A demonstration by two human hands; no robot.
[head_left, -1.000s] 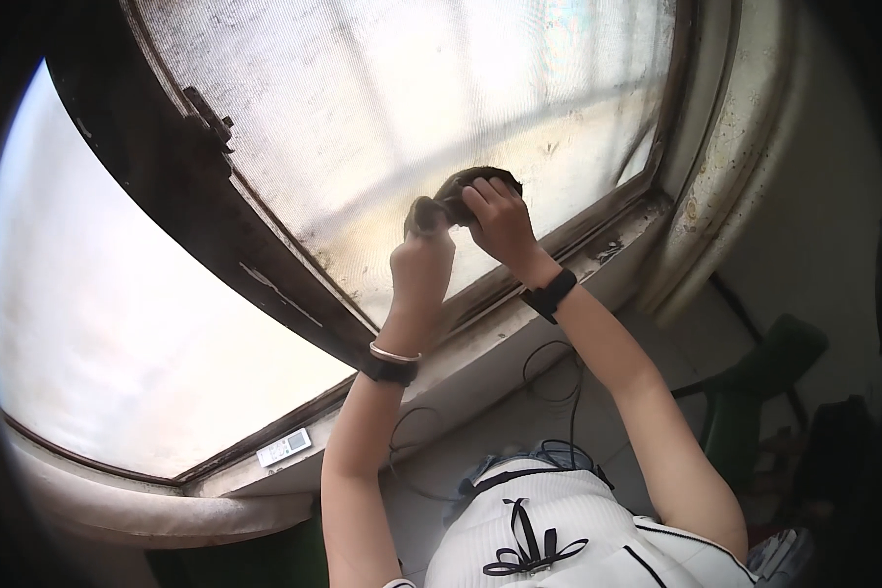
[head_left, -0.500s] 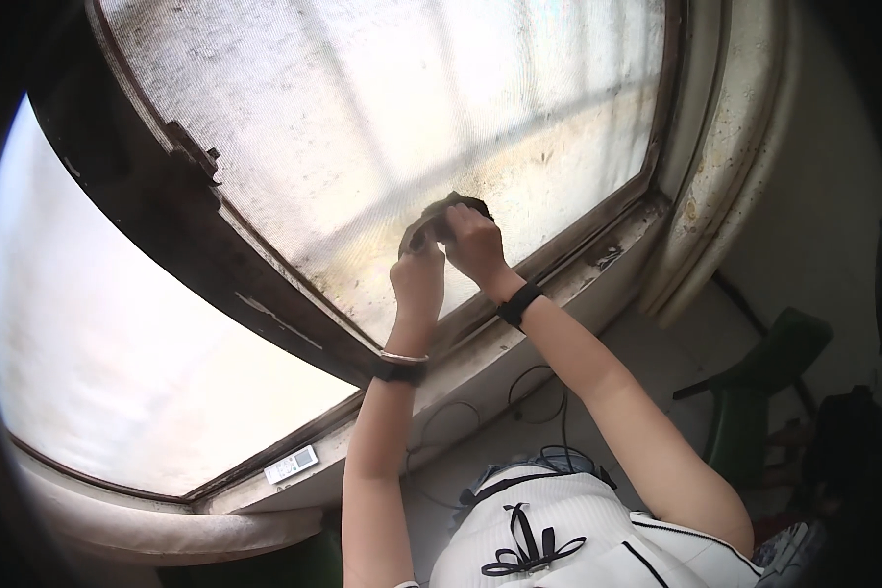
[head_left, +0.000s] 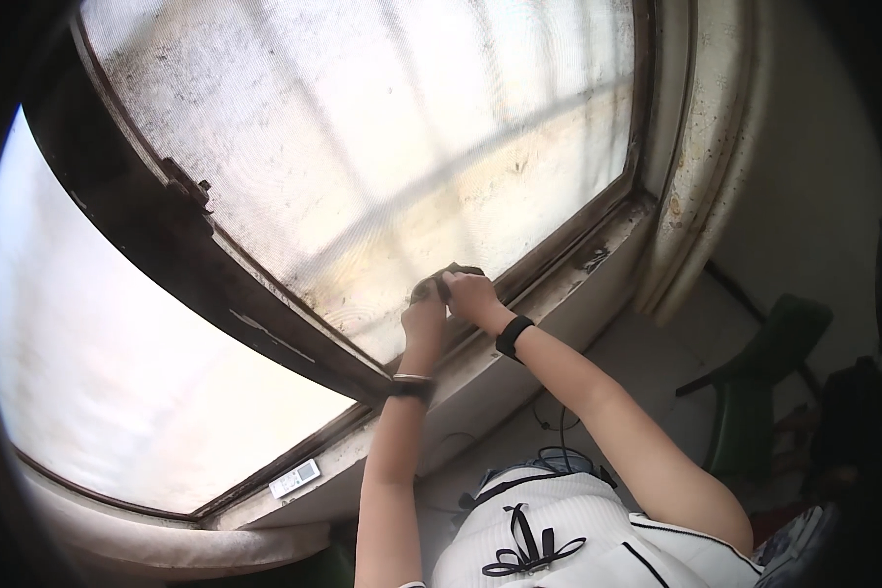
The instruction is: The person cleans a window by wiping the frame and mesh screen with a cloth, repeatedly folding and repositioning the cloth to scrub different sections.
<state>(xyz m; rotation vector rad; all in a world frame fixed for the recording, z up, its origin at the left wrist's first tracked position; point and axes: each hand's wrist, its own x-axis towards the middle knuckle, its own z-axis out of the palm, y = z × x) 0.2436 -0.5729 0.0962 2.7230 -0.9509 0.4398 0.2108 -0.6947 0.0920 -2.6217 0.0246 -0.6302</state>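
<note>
Both my hands grip a dark, crumpled cloth low on a dirty mesh window screen. My left hand is closed on the cloth's left end, with a dark loop of it bulging above the fingers. Just to the right, my right hand is closed round the other side, its knuckles toward the screen's lower edge. The cloth appears to be against or very near the mesh; exact contact is hard to make out. Dark stains speckle the screen, most heavily at its upper left and along the lower left.
A dark window frame post with a latch separates the screen from a bright pane at left. On the sill lies a white remote control. A pale curtain hangs at right, above a green chair.
Both hands have moved down with the cloth, from the lower middle of the screen toward its bottom edge. The whole view has also shifted slightly.
</note>
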